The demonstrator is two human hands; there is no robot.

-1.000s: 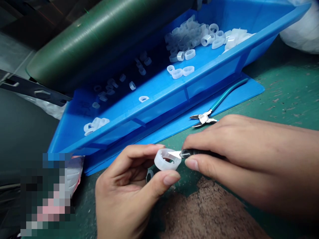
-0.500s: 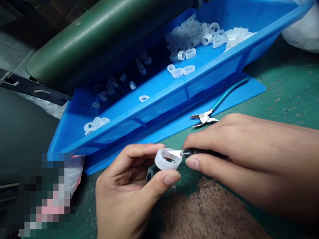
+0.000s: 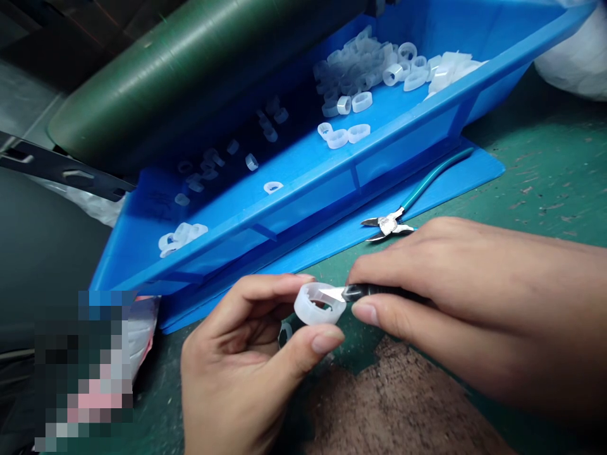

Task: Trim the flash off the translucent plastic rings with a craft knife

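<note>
My left hand [image 3: 237,360] pinches a translucent white plastic ring [image 3: 318,304] between thumb and fingers. My right hand [image 3: 465,303] grips a black-handled craft knife [image 3: 370,291], and its bright blade tip rests inside the ring's rim. A small ring [image 3: 284,333] with a dark interior shows partly behind my left fingers. Side cutters with green handles [image 3: 389,224] lie on a blue mat [image 3: 455,177], just beyond my right hand and not touching it.
A tilted blue plastic tray [image 3: 308,212] holds a pile of similar translucent rings [image 3: 351,76] and scattered others. A large green roll [image 3: 190,69] leans behind it. A white bag [image 3: 573,57] sits at upper right. Green work surface [image 3: 545,158] surrounds the hands.
My hands, the ring and the knife hold nearly the same position. The whole view shifts only slightly.
</note>
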